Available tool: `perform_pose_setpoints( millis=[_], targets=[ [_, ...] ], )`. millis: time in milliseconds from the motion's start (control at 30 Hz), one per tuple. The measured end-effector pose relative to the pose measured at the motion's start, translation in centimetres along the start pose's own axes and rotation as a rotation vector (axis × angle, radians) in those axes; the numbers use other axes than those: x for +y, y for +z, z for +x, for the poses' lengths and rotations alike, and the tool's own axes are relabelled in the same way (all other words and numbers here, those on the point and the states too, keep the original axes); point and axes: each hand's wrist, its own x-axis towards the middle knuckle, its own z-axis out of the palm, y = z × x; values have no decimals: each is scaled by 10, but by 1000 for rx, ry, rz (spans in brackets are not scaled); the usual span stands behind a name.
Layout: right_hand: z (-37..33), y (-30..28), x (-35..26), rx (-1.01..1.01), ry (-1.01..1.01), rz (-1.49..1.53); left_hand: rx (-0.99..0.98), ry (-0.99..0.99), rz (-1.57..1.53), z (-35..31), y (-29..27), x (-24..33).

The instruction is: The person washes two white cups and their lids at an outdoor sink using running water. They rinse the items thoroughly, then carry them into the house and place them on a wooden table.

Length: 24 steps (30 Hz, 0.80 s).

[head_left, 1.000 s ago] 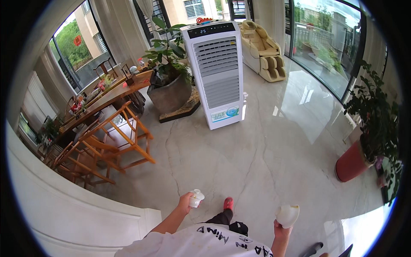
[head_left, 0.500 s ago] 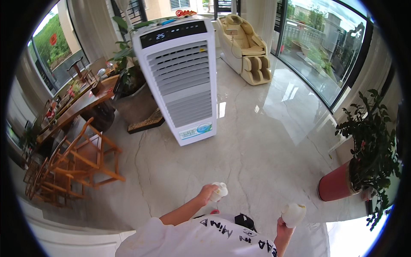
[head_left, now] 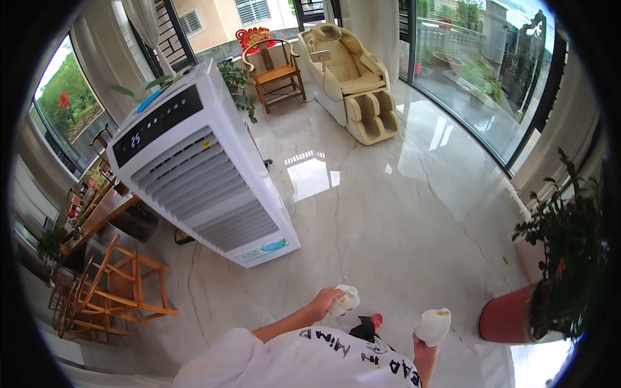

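My left hand (head_left: 328,301) is closed around a small white rounded object with a narrower knob-like end (head_left: 349,297), held out in front of my body. A yellowish mark shows on its lower side. Off to the right, my right hand (head_left: 424,349) grips a larger white rounded object (head_left: 433,326) from below. It has a yellow-brown patch near its top. What kind of things these are cannot be made out. Both are held apart above the floor, and fingers hide part of each.
A tall white air cooler (head_left: 213,181) stands ahead on the left. Beyond it are a wooden armchair (head_left: 275,74) and a cream massage chair (head_left: 349,74). Wooden chairs (head_left: 126,284) stand at the left. A red planter (head_left: 511,313) with a leafy plant is at the right. The tile floor (head_left: 388,239) is shiny.
The view has moved forward and turned, so the air cooler looks nearer and farther left. The wooden armchair at the back has come into view. Both hands keep their hold on the white objects.
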Motion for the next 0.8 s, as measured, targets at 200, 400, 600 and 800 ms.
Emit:
perform_pose_setpoints(
  millis=[200, 400, 600, 800],
  targets=[
    [204, 114, -12, 1, 256, -90, 163, 67, -95, 98, -8, 117],
    [383, 211, 30, -73, 296, -134, 330, 103, -263, 206, -81, 213],
    [535, 321, 61, -254, 278, -110, 316, 173, -213, 327, -133, 389],
    [688, 418, 92, -201, 265, -169, 299, 220, -215, 415, -169, 539]
  ],
)
